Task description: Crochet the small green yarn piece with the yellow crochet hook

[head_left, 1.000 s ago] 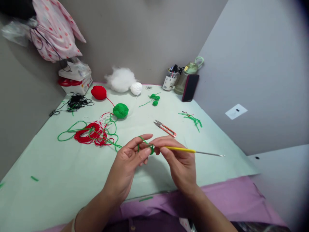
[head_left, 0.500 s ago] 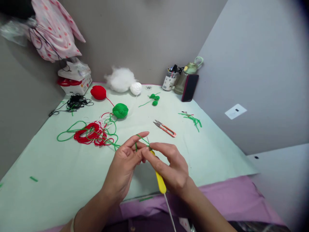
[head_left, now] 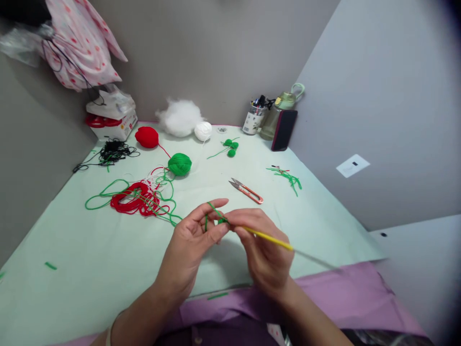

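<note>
Between thumb and fingers, my left hand [head_left: 192, 238] pinches a small green crochet piece [head_left: 222, 220]. Green yarn [head_left: 216, 210] runs over its raised index finger and around the other fingers. My right hand [head_left: 264, 245] grips a crochet hook [head_left: 268, 236] by its yellow handle, and the hook's thin metal rear end points to the lower right. Its tip is at the green piece, hidden by my fingers. Both hands meet above the front of the table. A green yarn ball [head_left: 179, 164] lies behind my left hand.
Thread snips [head_left: 247, 190] lie beyond my right hand. Tangled red yarn [head_left: 135, 199] is at left, near a red ball [head_left: 147, 137] and black yarn [head_left: 114, 152]. Behind are white stuffing [head_left: 180, 118], small green balls [head_left: 231, 147] and a phone [head_left: 284, 130]; green scraps [head_left: 288, 179] lie right.
The crochet hook has swung from pointing down toward me to lying closer to level, its rear end out to the right. My right hand has turned with it and shifted slightly right.
</note>
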Demonstrator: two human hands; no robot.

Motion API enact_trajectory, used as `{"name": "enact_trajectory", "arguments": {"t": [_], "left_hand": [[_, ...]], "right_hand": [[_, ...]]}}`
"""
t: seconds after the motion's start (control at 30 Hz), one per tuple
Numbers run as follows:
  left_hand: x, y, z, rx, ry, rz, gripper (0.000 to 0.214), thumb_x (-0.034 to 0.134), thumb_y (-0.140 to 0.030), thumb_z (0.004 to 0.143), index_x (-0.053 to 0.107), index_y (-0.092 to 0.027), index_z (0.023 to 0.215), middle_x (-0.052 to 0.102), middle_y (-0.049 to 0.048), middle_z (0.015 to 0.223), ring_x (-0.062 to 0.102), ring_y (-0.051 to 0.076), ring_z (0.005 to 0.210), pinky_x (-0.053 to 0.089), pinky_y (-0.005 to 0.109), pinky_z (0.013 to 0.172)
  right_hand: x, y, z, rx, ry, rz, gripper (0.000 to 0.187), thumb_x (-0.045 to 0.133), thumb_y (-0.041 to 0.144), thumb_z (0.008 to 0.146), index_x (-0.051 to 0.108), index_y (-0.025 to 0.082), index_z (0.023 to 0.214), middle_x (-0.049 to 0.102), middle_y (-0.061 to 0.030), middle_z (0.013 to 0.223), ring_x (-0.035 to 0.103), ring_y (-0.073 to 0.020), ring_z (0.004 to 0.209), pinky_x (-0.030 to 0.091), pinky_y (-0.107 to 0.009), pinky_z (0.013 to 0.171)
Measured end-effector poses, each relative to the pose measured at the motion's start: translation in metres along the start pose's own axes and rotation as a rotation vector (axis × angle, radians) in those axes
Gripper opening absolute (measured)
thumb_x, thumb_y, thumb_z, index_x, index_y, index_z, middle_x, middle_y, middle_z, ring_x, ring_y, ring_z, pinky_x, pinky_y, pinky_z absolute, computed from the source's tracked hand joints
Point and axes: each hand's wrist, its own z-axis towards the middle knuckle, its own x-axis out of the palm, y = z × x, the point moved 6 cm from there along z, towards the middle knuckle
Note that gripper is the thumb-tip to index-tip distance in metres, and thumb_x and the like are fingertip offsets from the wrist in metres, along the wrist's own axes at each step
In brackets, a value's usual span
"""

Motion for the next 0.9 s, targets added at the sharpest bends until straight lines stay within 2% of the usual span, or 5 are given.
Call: {"name": "enact_trajectory", "arguments": {"t": [0.13,0.27,0.37,0.5,0.9], "left_hand": [[0.004,0.006,0.002,-0.109,0.054,-0.142,0.037,0.092,-0.028,0.08,0.086,-0.022,0.116,0.053,-0.0055,0.068,0.036,0.006,0.057,0.042,0.017,0.06],[0.0,0.005,0.006,-0.15,0.029,-0.234,0.029,0.092,-0.024,0.079,0.088,-0.015,0.106,0.046,-0.007,0.07,0.021,0.003,0.054,0.04,0.015,0.055],[-0.003,0.001,0.005,-0.096,0.006,-0.172,0.027,0.092,-0.022,0.078,0.088,-0.019,0.104,0.052,-0.0044,0.075,0.033,0.004,0.056,0.04,0.016,0.057],[-0.001,0.0,0.001,-0.042,0.02,-0.016,0.029,0.091,-0.025,0.079,0.088,-0.027,0.108,0.06,-0.0017,0.079,0.048,0.008,0.067,0.042,0.018,0.063],[-0.005,-0.003,0.001,0.002,-0.023,0.076,0.024,0.091,-0.028,0.078,0.089,-0.029,0.101,0.059,-0.0019,0.079,0.049,0.01,0.068,0.042,0.022,0.066]], "right_hand": [[0.0,0.009,-0.005,-0.166,0.013,-0.246,0.04,0.068,0.007,0.097,0.076,0.029,0.129,0.078,-0.0091,0.116,0.077,-0.0219,0.097,0.064,-0.034,0.078],[-0.012,-0.003,0.005,0.054,-0.112,0.04,0.025,0.062,0.012,0.103,0.08,0.027,0.112,0.077,-0.0051,0.093,0.073,-0.0192,0.082,0.062,-0.034,0.072],[-0.012,-0.011,0.01,0.198,-0.147,0.261,0.017,0.063,0.022,0.104,0.08,0.025,0.102,0.074,-0.0039,0.085,0.068,-0.0174,0.071,0.059,-0.033,0.064],[-0.004,-0.01,0.012,0.18,-0.059,0.275,0.014,0.068,0.026,0.102,0.082,0.026,0.1,0.08,-0.0058,0.093,0.073,-0.0205,0.084,0.061,-0.036,0.074],[-0.002,-0.03,0.004,0.369,-0.104,0.528,0.016,0.065,0.03,0.105,0.079,0.024,0.103,0.081,-0.005,0.095,0.07,-0.0146,0.072,0.06,-0.03,0.069]]}}
